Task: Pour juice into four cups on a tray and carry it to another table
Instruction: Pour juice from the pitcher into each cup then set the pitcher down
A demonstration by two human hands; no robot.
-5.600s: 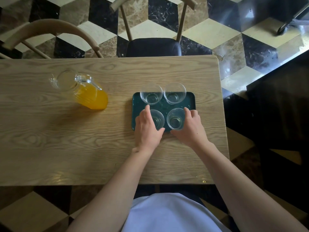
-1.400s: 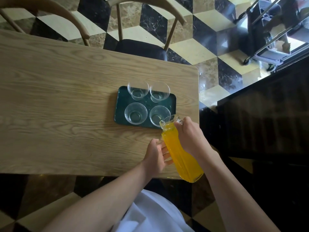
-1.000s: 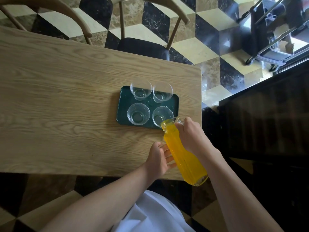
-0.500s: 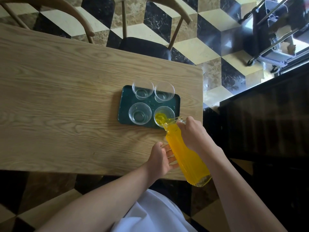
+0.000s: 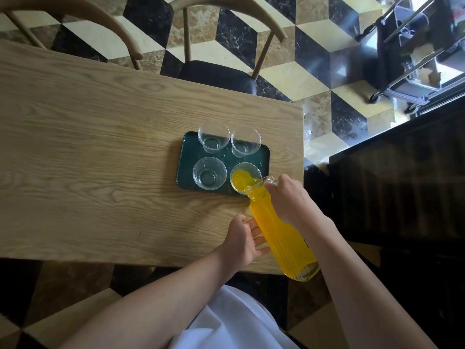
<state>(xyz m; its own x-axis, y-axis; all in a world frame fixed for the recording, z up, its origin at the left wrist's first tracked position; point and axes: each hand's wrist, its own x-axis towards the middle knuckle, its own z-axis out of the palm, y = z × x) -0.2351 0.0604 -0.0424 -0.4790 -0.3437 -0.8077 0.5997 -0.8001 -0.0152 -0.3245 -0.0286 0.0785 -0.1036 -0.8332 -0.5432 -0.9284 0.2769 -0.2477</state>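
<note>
Since half a second ago, more juice has run into the near right cup (image 5: 245, 178), which now holds a wider yellow pool. I count four clear cups on one dark green tray (image 5: 186, 157), set two by two; the near left cup (image 5: 209, 173), far left cup (image 5: 214, 137) and far right cup (image 5: 246, 141) hold no juice. There is one jug (image 5: 281, 235), tipped so its mouth sits at the rim of the near right cup. I can read no writing on it; a small dark mark on its side is too small to make out. My right hand (image 5: 289, 200) grips the jug near its neck, fingers curled round it. My left hand (image 5: 242, 241) lies against the jug's lower side, fingers fairly straight, touching the glass. The tray rests on one wooden table (image 5: 100, 147), near its right end, just beyond both hands. Two chairs (image 5: 216, 74) stand at the table's far side.
</note>
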